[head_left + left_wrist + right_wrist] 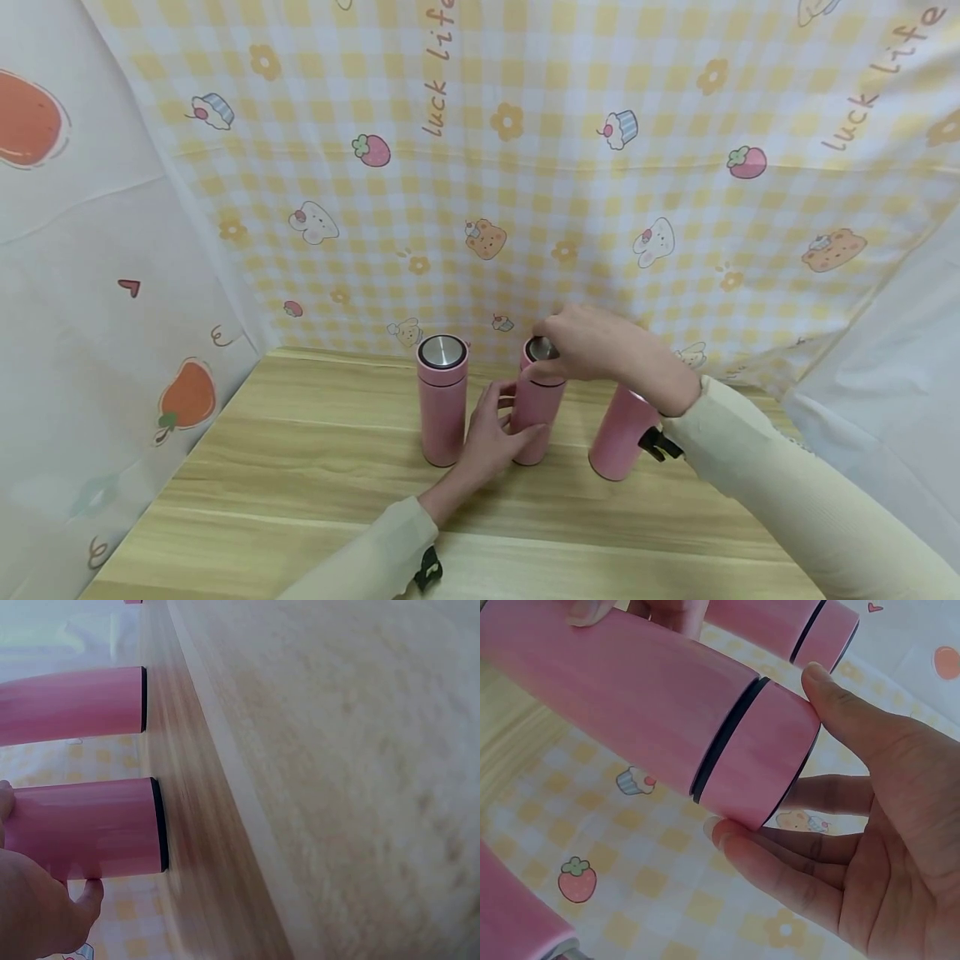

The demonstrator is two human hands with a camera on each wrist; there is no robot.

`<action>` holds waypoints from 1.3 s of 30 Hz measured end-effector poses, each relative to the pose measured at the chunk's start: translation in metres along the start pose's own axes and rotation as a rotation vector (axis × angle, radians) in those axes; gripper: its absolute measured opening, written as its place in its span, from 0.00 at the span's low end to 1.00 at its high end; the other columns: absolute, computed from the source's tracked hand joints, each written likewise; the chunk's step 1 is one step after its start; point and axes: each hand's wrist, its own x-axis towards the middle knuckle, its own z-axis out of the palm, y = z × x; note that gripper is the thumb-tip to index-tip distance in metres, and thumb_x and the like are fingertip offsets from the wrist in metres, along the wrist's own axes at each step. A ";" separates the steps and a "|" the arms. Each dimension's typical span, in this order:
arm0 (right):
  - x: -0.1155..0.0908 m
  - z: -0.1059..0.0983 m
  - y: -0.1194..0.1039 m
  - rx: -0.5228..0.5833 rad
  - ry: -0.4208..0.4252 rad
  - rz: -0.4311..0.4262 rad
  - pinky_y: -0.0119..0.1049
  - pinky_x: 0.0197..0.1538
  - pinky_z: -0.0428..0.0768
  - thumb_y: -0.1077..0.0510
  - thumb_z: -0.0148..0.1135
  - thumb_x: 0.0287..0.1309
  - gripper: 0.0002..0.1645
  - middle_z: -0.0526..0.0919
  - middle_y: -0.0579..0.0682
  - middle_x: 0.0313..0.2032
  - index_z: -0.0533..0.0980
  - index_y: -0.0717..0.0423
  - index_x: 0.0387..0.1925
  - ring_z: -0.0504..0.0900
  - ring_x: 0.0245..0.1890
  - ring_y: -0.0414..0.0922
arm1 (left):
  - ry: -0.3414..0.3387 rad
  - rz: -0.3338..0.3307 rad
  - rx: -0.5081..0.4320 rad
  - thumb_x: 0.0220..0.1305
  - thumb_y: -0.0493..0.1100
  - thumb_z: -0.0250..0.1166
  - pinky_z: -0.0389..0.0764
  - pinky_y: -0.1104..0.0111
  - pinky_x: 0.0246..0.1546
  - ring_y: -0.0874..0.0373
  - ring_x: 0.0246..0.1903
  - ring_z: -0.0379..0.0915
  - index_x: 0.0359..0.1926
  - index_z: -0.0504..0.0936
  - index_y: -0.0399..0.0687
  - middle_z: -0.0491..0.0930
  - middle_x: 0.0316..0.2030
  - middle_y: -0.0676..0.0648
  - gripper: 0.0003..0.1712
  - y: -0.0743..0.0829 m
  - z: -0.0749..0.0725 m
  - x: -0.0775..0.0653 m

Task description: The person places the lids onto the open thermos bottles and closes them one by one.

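Three pink thermos flasks stand in a row. My left hand (pixel 487 442) holds the middle thermos (pixel 536 407) around its lower body, thumb in front and fingers behind. Up at its top, my right hand (pixel 592 342) grips the pink lid (pixel 761 754) between thumb and fingers. A black ring shows between lid and body in the right wrist view. The left thermos (pixel 442 417) has a steel-topped lid. My right forearm hides the top of the right thermos (pixel 618 437); in the right wrist view a pale grey end shows on it.
The flasks stand on a wood-grain table (pixel 300 467). A yellow-checked cloth (pixel 420 200) with cartoon prints hangs behind, and white cloth (pixel 90 250) hangs at the left side. In the left wrist view, a small pink thing (pixel 133 601) shows at the top edge.
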 end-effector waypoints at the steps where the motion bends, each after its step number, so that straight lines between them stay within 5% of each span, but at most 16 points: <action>1: 0.000 0.000 0.000 -0.005 0.002 0.002 0.33 0.21 0.69 0.39 0.75 0.56 0.23 0.71 0.42 0.17 0.79 0.53 0.27 0.68 0.16 0.38 | 0.000 0.006 0.002 0.59 0.40 0.78 0.78 0.55 0.56 0.51 0.57 0.72 0.65 0.68 0.46 0.70 0.59 0.48 0.37 0.000 0.000 0.000; 9: -0.002 0.004 0.000 -0.014 0.033 -0.012 0.32 0.20 0.66 0.40 0.76 0.55 0.24 0.70 0.42 0.17 0.75 0.52 0.24 0.66 0.16 0.38 | -0.006 0.004 0.002 0.59 0.40 0.77 0.77 0.55 0.57 0.51 0.57 0.72 0.65 0.68 0.46 0.70 0.59 0.48 0.37 0.001 0.000 0.000; 21: -0.008 0.005 0.014 0.089 0.017 -0.095 0.35 0.27 0.73 0.43 0.74 0.59 0.19 0.75 0.44 0.25 0.77 0.51 0.37 0.71 0.23 0.39 | -0.005 0.003 -0.013 0.60 0.43 0.77 0.76 0.54 0.58 0.50 0.58 0.71 0.65 0.69 0.47 0.70 0.60 0.48 0.37 -0.002 0.000 -0.001; 26: -0.012 -0.002 0.019 0.172 -0.036 -0.127 0.40 0.44 0.80 0.53 0.76 0.57 0.28 0.83 0.50 0.45 0.79 0.55 0.58 0.81 0.41 0.44 | -0.004 0.012 -0.025 0.60 0.37 0.76 0.76 0.50 0.58 0.45 0.58 0.71 0.65 0.68 0.40 0.69 0.60 0.43 0.36 0.021 -0.004 -0.006; 30: -0.014 -0.009 0.022 0.220 -0.070 -0.182 0.46 0.60 0.76 0.61 0.77 0.55 0.38 0.78 0.53 0.61 0.74 0.56 0.67 0.77 0.60 0.49 | -0.002 0.008 -0.044 0.60 0.32 0.75 0.75 0.47 0.58 0.40 0.58 0.70 0.64 0.68 0.35 0.69 0.59 0.39 0.35 0.040 -0.006 -0.010; 34: -0.014 -0.007 0.025 0.231 -0.080 -0.259 0.44 0.60 0.76 0.66 0.77 0.54 0.38 0.79 0.51 0.61 0.75 0.56 0.66 0.76 0.61 0.48 | 0.002 -0.003 -0.050 0.59 0.32 0.75 0.74 0.46 0.59 0.39 0.58 0.70 0.64 0.68 0.34 0.69 0.59 0.38 0.35 0.042 -0.006 -0.010; 39: -0.014 -0.003 0.025 0.230 -0.097 -0.237 0.42 0.57 0.79 0.66 0.77 0.54 0.38 0.79 0.49 0.61 0.75 0.54 0.67 0.78 0.58 0.45 | 0.003 -0.017 -0.044 0.59 0.32 0.75 0.74 0.46 0.59 0.39 0.58 0.70 0.64 0.68 0.35 0.70 0.59 0.38 0.35 0.038 -0.005 -0.009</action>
